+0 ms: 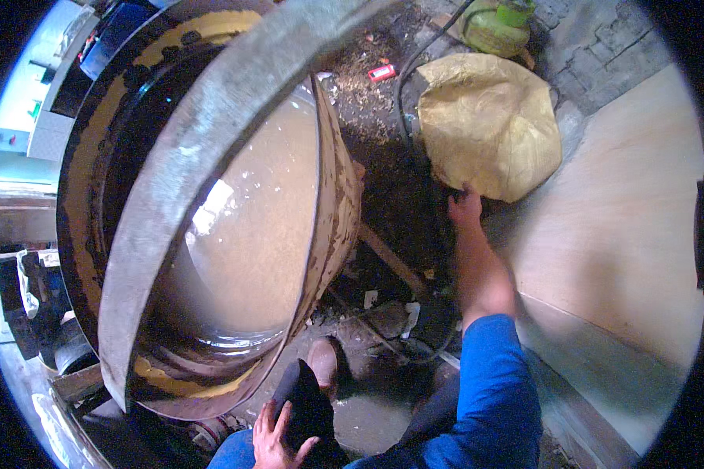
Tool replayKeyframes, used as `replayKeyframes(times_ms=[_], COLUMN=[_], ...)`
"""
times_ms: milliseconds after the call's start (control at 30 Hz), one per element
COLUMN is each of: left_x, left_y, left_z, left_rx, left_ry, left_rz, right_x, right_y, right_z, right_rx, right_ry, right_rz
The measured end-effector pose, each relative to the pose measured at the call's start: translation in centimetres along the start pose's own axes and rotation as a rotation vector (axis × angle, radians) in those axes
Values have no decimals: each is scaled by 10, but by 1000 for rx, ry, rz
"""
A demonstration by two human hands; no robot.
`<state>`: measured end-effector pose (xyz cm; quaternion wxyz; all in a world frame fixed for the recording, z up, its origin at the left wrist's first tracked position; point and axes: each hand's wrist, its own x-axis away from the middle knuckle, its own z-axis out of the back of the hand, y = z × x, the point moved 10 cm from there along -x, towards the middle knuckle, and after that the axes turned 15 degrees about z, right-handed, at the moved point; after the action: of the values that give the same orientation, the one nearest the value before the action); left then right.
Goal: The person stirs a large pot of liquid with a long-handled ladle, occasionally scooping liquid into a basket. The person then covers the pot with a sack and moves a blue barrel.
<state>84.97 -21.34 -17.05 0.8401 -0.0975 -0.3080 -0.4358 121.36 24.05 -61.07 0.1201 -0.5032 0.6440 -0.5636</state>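
Observation:
My right hand [467, 208] reaches forward to the near edge of a round, yellow, wrinkled sack-like cover [489, 125]. The thumb side shows at that edge and the fingers look closed on it, though they are partly hidden. On my left knee rests my left hand [278, 439], empty, its fingers spread. A big round metal pan [336, 195] stands to the left of my right arm. Inside it lies a cloudy tan liquid [262, 234] with shiny reflections. Across the pan runs a wide, curved grey band [188, 148], which hides part of the pan.
A green gas cylinder [497, 27] stands beyond the yellow cover. A dark hose [403, 94] runs along the dirty ground, near a small red item [382, 73]. On the right is a broad, smooth pale surface [614, 227]. My shoe [324, 363] is close to the pan.

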Motion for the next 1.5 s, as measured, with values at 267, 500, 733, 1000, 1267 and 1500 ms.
replayKeyframes(times_ms=[267,500,733,1000,1267,1500], left_x=[20,57,100,125,130,110], left_y=[-22,-57,-90,-97,-63,-67], left_z=[-19,-24,-11,20,167,364], left_rx=[25,161,322,314,455,827], left_ry=[-162,-213,-145,-512,-483,-18], left_rz=[67,160,151,30,-215,-350], right_x=[76,161,240,344,478,581], right_y=[-190,-392,-597,-776,-871,-862], right_z=[-86,-189,-293,-377,-491,-620], right_rx=[-69,-135,-35,-41,144,301], right_ry=[294,207,-82,-227,-502,-787], right_rz=[186,393,729,1040,1330,1571])
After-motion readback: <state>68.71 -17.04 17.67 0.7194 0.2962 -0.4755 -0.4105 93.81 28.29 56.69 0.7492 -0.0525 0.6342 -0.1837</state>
